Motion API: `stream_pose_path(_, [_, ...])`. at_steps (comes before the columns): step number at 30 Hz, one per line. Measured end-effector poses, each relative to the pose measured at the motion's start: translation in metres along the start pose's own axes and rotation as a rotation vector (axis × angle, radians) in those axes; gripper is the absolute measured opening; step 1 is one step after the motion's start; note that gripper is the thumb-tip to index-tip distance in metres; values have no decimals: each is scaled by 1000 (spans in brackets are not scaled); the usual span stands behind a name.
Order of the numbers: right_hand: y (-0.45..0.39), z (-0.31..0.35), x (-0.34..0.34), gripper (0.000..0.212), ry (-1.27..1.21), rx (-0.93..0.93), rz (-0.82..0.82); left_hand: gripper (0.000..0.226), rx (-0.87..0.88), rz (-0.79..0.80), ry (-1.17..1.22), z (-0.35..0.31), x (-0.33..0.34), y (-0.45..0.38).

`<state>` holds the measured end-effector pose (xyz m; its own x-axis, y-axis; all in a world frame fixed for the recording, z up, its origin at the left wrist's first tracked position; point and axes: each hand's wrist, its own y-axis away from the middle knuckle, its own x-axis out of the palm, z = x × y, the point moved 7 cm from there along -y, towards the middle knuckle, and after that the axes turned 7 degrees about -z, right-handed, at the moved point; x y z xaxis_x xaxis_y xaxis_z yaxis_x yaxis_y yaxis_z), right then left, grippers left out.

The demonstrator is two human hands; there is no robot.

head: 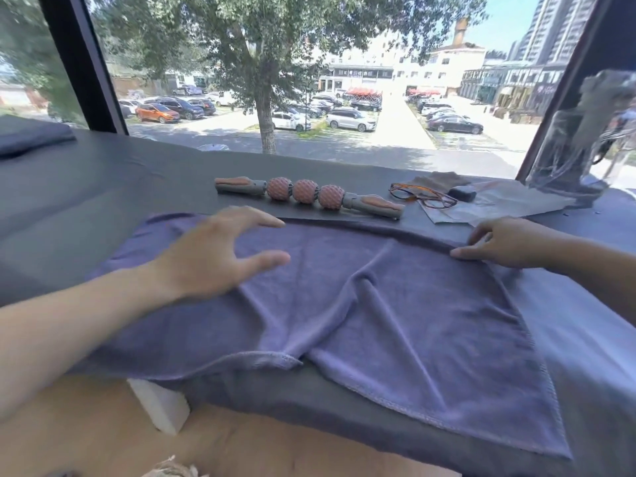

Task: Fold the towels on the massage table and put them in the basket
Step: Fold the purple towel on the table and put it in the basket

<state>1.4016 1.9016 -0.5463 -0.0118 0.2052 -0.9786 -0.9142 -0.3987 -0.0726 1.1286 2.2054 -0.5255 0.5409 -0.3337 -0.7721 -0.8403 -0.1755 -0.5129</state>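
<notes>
You find no text here that you can read. The building (361, 74) across the car park (309, 111) carries a dark band along its front with pale marks on it, but they are too small and blurred for you to make out a single character. The shopfronts (537, 87) at the right show the same kind of blurred patches. The number plates of the parked cars are too small to tell. You see no label, brand or number on the towel (378, 304), the roller (306, 194) or the glasses (423, 196).
</notes>
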Motion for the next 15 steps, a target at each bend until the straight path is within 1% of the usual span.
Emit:
stream_pose_path(1, [-3, -4, 4, 46, -34, 34, 28, 60, 164, 79, 49, -42, 5, 19])
stream_pose_path(3, [-6, -5, 9, 50, -191, 85, 65, 54, 458, 191, 59, -109, 21, 54])
stream_pose_path(4, [-5, -3, 10, 50, -264, 99, 85, 53, 545, 245, 35, -131, 33, 67])
stream_pose_path(5, [-5, -2, 10, 47, -314, 110, 94, 51, 570, 316, 4, -146, 47, 74])
stream_pose_path(6, [-5, -1, 9, 45, -339, 119, 89, 49, 549, 371, -21, -154, 62, 76])
stream_pose_path(7, [-6, 0, 8, 43, -349, 116, 70, 45, 512, 392, -34, -156, 73, 76])
stream_pose_path(10, [-11, 1, 3, 32, -255, 62, -71, 21, 389, 368, 23, -152, 85, 65])
stream_pose_path(12, [-13, 2, -1, 25, -193, 23, -151, 18, 363, 368, 54, -154, 87, 63])
stream_pose_path(15, [-14, 4, -8, 22, -247, 7, -225, 20, 389, 272, 24, -163, 84, 62])
